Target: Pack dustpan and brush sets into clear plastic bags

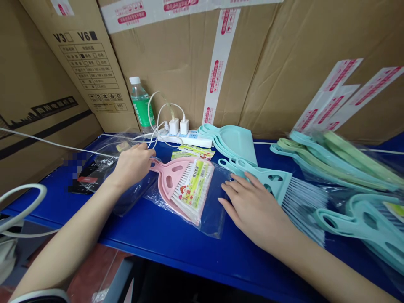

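Note:
A pink dustpan point(164, 182) with its matching brush and a printed label card point(195, 185) lies in a clear plastic bag point(213, 223) on the blue table. My left hand point(135, 165) is closed at the handle end of this bagged set; its fingertips are hidden from me. Over on the right, my right hand point(252, 204) is open with fingers spread, palm down, beside the bag's right edge. Its fingers lie over the handles of teal brushes point(277, 181), without gripping them. Stacked teal dustpans point(238, 141) rest behind the brushes.
Bagged teal and green sets point(331, 164) and another teal set point(362, 223) occupy the right side. Behind stand a power strip point(195, 139) with chargers, a green-labelled bottle point(142, 105) and cardboard boxes point(176, 63). Loose label cards point(197, 152) lie near the strip. White cables cross the left.

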A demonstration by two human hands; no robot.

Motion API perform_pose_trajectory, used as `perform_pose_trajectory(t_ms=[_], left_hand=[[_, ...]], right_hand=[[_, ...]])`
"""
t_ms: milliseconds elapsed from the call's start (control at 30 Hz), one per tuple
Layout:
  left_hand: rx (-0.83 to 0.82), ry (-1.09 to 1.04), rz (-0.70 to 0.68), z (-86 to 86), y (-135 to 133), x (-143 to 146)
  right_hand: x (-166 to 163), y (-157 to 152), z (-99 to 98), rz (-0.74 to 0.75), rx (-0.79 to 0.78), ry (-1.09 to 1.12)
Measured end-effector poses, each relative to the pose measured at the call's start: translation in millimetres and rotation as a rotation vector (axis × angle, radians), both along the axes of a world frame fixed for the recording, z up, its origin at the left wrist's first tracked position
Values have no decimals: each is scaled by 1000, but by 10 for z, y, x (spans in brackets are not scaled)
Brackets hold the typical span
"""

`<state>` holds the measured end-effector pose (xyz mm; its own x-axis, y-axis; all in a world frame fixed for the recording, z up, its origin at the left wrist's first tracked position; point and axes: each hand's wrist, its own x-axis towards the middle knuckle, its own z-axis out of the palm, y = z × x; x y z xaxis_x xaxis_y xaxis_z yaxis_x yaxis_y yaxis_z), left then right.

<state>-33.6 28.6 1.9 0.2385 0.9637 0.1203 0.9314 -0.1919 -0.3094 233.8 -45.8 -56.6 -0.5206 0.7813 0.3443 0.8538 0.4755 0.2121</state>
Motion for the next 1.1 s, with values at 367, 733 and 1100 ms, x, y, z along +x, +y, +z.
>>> perform_pose_trajectory(t_ms=[367,733,1100], left_hand=[[-91,-46,-30,35,-48,33],[-176,-72,-64,-5,-42,77],[-199,-88,-44,-14,-33,110]], right_hand=[[34,44,43,32,-12,38],[40,50,72,46,-28,80],[71,128,5,17,-60,122]])
